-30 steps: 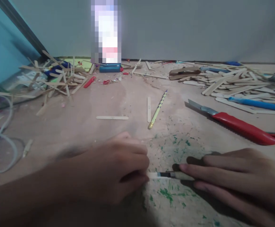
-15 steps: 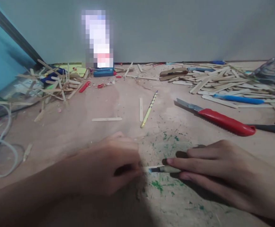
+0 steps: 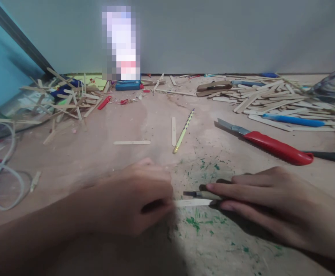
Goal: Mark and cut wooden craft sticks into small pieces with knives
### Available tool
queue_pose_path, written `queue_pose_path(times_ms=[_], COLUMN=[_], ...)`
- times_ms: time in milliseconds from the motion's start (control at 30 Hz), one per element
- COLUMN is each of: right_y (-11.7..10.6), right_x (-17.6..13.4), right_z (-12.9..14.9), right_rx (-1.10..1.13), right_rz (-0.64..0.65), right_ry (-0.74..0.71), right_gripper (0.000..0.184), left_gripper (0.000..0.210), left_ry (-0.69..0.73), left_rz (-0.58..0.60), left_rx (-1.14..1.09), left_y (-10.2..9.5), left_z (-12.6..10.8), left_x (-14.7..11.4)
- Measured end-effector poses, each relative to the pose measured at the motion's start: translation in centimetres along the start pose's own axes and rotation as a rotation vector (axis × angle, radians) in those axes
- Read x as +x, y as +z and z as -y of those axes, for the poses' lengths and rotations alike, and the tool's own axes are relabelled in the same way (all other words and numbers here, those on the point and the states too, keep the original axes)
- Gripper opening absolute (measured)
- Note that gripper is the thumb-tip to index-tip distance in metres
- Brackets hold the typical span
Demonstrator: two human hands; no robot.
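My left hand is closed on one end of a popsicle stick that lies across the table. Between the fingers of my right hand is a small carving chisel with a pale handle and a dark metal tip. The chisel's tip points left, just beyond the stick's far edge. The stick's right end reaches to my right fingertips. Further back lie a popsicle stick placed crosswise, a second one placed lengthwise, and a yellow patterned pencil.
On the right lie a red-handled knife with its blade out, a dark-handled tool, and a large pile of popsicle sticks with a blue pen-like tool. Jumbled sticks and a white cable are left. A blurred bright screen stands behind.
The chisel tip has shifted from over the stick to its far side, showing more of the stick. My left hand stays closed on the stick. The view has moved slightly.
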State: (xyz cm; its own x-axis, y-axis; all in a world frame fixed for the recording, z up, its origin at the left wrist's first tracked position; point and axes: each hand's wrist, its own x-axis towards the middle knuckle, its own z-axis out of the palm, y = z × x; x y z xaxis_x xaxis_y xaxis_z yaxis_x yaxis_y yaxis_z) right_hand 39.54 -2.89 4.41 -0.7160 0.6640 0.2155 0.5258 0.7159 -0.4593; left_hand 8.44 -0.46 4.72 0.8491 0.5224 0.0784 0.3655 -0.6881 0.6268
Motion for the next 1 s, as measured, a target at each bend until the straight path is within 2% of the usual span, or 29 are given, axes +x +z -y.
queue_pose_path(times_ms=[167,267,333,500,567,667,800,900,1000], right_y=[-0.5,-0.9,-1.1,-1.0,-1.1,-1.3,-1.2,-1.2,-1.4], right_x=[-0.8,-1.0,-0.8,-0.1,0.1,0.1,-0.1,0.3,0.7], right_z=[-0.1,0.0,0.1,-0.1,-0.2,-0.3,-0.4,-0.5,-0.5], right_rx=[0.083,0.108,0.151,0.184,0.174,0.094,-0.071,-0.020,0.076], right_rz=[-0.159,-0.102,-0.049,-0.106,-0.131,-0.179,-0.335,-0.398,-0.457], right_ry=[0.118,0.096,0.094,0.189,0.227,0.316,0.460,0.540,0.564], right_gripper=[0.027,0.024,0.025,0.022,0.023,0.027,0.036,0.036,0.035], left_gripper=[0.025,0.025,0.023,0.014,0.009,0.018,0.029,0.032,0.039], left_ry=[0.038,0.053,0.079,0.203,0.244,0.272,0.297,0.247,0.185], left_rz=[-0.023,0.072,0.087,-0.116,-0.126,-0.067,0.001,0.020,-0.053], left_rx=[0.037,-0.084,-0.126,0.075,0.139,0.183,0.298,0.334,0.326], left_y=[0.6,0.9,1.1,1.1,1.0,0.9,0.9,1.0,1.3], left_z=[-0.9,-2.1,-2.5,-1.3,-0.9,-0.9,-1.2,-1.1,-0.5], left_x=[-0.5,-0.7,-0.7,-0.2,0.0,0.3,0.5,0.4,0.3])
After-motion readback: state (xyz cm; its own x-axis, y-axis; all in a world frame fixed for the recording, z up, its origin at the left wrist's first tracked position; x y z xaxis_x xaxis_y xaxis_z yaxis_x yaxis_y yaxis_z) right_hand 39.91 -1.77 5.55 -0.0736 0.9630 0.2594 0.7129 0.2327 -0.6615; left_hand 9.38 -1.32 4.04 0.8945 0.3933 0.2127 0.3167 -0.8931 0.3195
